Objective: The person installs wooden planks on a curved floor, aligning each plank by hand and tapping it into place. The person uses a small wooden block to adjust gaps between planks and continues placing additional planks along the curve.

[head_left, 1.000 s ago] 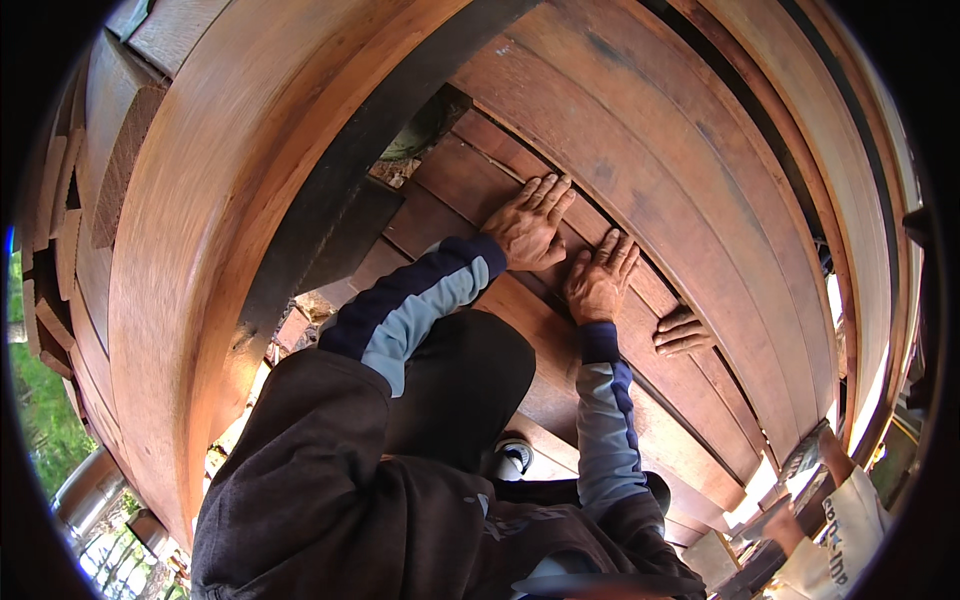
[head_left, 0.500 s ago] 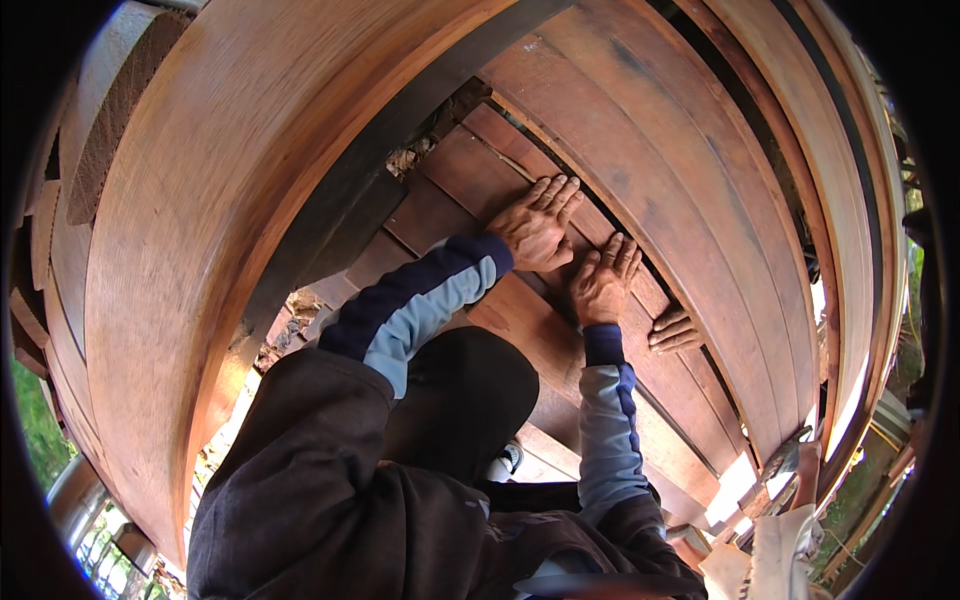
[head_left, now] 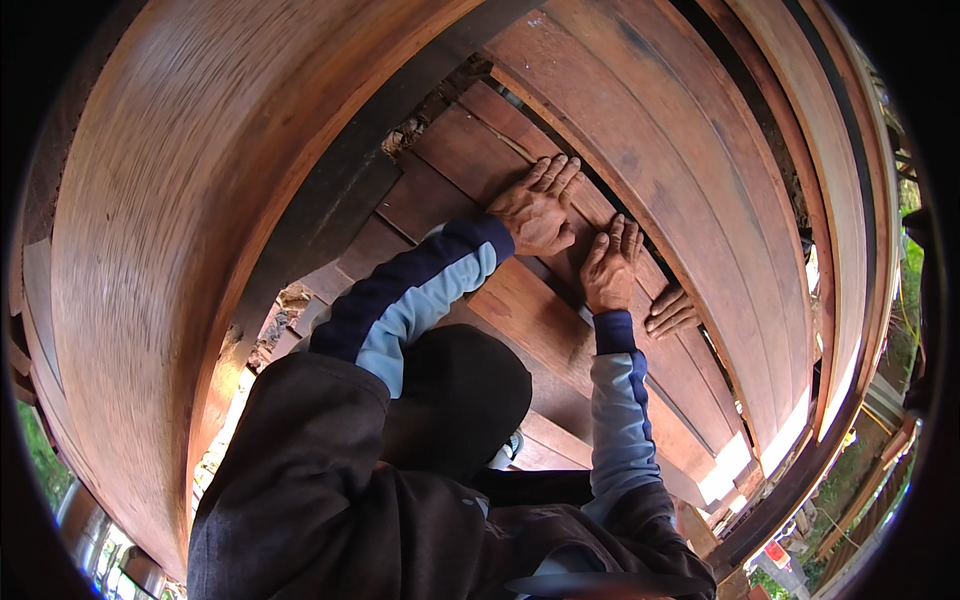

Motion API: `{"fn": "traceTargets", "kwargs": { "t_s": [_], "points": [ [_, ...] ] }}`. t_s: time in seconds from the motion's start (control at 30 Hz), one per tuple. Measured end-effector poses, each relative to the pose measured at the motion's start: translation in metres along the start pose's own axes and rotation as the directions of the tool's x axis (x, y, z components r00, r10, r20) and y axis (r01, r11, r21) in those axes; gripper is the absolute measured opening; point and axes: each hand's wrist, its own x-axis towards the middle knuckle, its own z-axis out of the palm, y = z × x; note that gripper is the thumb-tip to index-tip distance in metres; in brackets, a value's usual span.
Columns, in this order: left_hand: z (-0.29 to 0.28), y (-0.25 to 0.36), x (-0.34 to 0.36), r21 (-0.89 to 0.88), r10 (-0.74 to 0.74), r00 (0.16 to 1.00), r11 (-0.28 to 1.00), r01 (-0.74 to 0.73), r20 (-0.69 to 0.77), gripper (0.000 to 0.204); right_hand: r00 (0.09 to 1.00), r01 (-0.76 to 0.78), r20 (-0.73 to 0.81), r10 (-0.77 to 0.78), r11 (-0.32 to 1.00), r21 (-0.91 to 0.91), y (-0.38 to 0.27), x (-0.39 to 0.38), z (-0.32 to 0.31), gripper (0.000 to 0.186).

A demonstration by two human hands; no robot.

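My left hand (head_left: 537, 211) lies palm down on a reddish-brown wooden plank (head_left: 585, 213), its fingers stretched out near the plank's far edge. Just to the right, my right hand (head_left: 609, 272) rests on the same plank with its fingers extended. Neither hand holds anything. Another person's fingers (head_left: 673, 313) lie on the planks farther right, coming from under a raised wide board (head_left: 690, 200); the rest of that hand is hidden. A narrow dark gap runs between the plank and this board.
A large curved-looking timber (head_left: 170, 230) rises on the left, with a dark beam (head_left: 330, 190) along it. A lighter plank (head_left: 530, 325) lies nearer me, beside my bent knee (head_left: 470, 380). Stacked boards (head_left: 830, 150) stand at the right.
My right hand has slid slightly away from me, still flat on the plank. The view has shifted a little. A pale, cloth-like item at the lower right has gone from sight.
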Motion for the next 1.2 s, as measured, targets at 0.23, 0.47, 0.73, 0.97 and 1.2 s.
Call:
{"fn": "traceTargets", "kwargs": {
  "t_s": [0.23,0.47,0.73,0.97,1.2],
  "points": [
    [0.005,-0.002,0.0,0.024,0.039,0.994,0.999,-0.036,-0.107,0.076,0.998,0.069,-0.007,-0.07,0.997,-0.03,-0.022,0.011,-0.022,0.047],
    [-0.001,-0.004,0.0,0.166,0.08,0.995,0.982,-0.09,0.065,0.071,0.961,0.269,0.127,-0.245,0.933,-0.239,-0.1,0.057,-0.034,0.023],
    [-0.031,0.0,0.001,-0.115,-0.137,0.837,0.966,0.231,0.53,0.084,0.819,0.424,0.541,-0.19,0.836,-0.348,-0.143,0.123,-0.024,0.02],
    [-0.033,0.001,0.006,-0.087,-0.089,0.81,0.982,0.17,0.579,0.072,0.789,0.495,0.526,-0.316,0.835,-0.241,-0.154,0.129,-0.035,0.017],
    [0.013,-0.001,-0.011,-0.161,-0.023,0.967,0.987,-0.018,-0.252,0.031,0.717,0.695,0.209,-0.665,0.705,-0.138,-0.195,0.144,-0.124,0.011]
  ]
}}
